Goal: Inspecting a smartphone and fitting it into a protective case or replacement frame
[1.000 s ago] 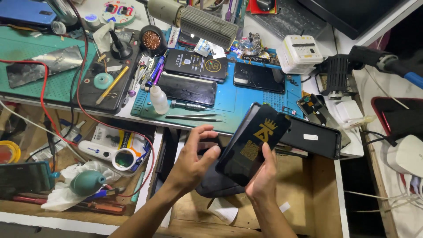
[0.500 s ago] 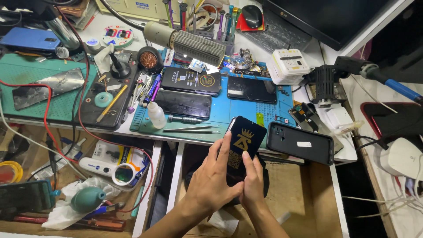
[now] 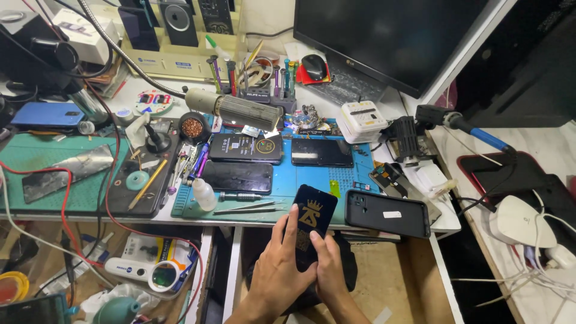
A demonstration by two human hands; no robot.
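Below desk edge | both hands [image 3: 303,273], fingers pinching black phone panel [image 3: 311,223] | phone case [image 3: 387,213] just right

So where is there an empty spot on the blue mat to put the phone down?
One bare patch of blue mat lies between the black phones and the black case. The green mat has bare room. Around the tool stand it is crowded.
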